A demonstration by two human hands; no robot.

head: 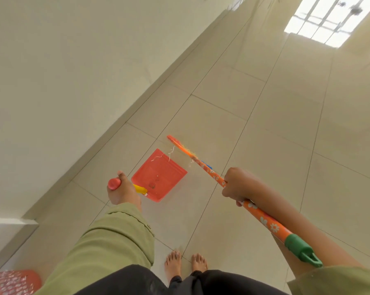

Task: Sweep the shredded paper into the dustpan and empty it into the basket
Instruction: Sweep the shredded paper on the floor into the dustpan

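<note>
Red mesh at the lower left corner of the frame is the basket [13, 282] — cut off by the edge, so only part of its rim and wall shows, with something pale and blurred inside. Two bare feet [185, 266] stand at the bottom centre on the tiled floor [265, 124], the legs above them in dark cloth. One green sleeve [107, 248] covers the left arm; the right sleeve shows only at the lower right corner. The left hand [122, 191] is clenched round the dustpan handle [114, 183], its red end cap and a yellow stretch showing on either side of the grip. The right hand [236, 185] grasps the orange flowered broom handle [262, 219], which ends in a green cap. One red dustpan [159, 174] sits on the floor at mid-frame. A few thin strands of shredded paper [171, 153] — about three, hard to count — lie at its far lip, just beside the broom head [179, 145], whose bristles are blurred. A window [328, 20] glares at the upper right.
</note>
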